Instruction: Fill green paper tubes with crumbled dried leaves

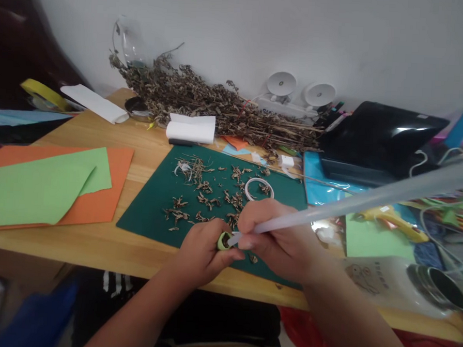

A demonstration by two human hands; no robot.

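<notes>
My left hand (206, 250) is closed around a small green paper tube (224, 241), whose open end faces up with something dark inside. A long translucent white glue stick (315, 213) is gripped in my right hand (278, 240). The stick's lower end is at the mouth of the tube; how far in it reaches I cannot tell. Its other end runs out of view at the upper right. Beneath both hands lies a green cutting mat (152, 205), scattered with dried leaves (207, 199). A roll of clear tape (259, 180) lies just beyond my right hand.
A bundle of dried plants (204, 99) lines the wall. Green paper (40, 187) rests on orange paper (118, 188) at left. To the right are a yellow glue gun (395, 222), a bottle lying on its side (389, 280) and a black device (381, 135). A white paper roll (191, 129) stands behind the mat.
</notes>
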